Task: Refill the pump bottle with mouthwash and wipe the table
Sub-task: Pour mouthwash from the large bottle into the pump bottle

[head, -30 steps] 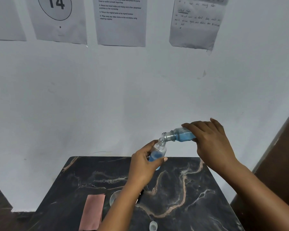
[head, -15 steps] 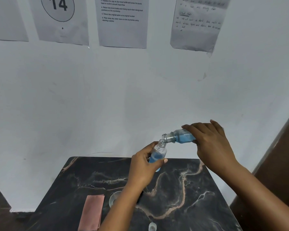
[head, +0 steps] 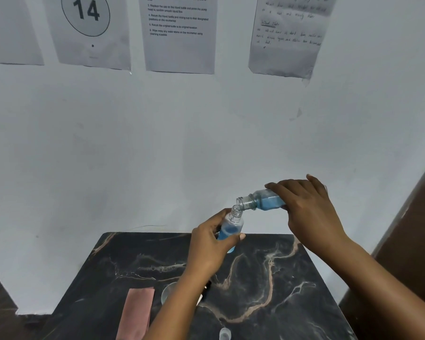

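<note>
My left hand [head: 210,246] grips a small clear bottle [head: 232,227], upright above the back of the dark marble table [head: 280,278], its lower part filled with blue liquid. My right hand [head: 309,212] holds a clear mouthwash bottle [head: 260,201] tipped on its side, blue liquid inside. Its open neck rests at the small bottle's open mouth. A folded pink cloth [head: 136,312] lies on the table at the front left.
A clear round cup [head: 167,293] sits beside the cloth, partly behind my left forearm, with a dark object next to it. A small clear cap [head: 225,334] stands at the table's front edge. The white wall with paper sheets [head: 179,33] rises directly behind the table.
Both hands and bottles have stayed almost in place. The blue level in the small bottle looks slightly higher.
</note>
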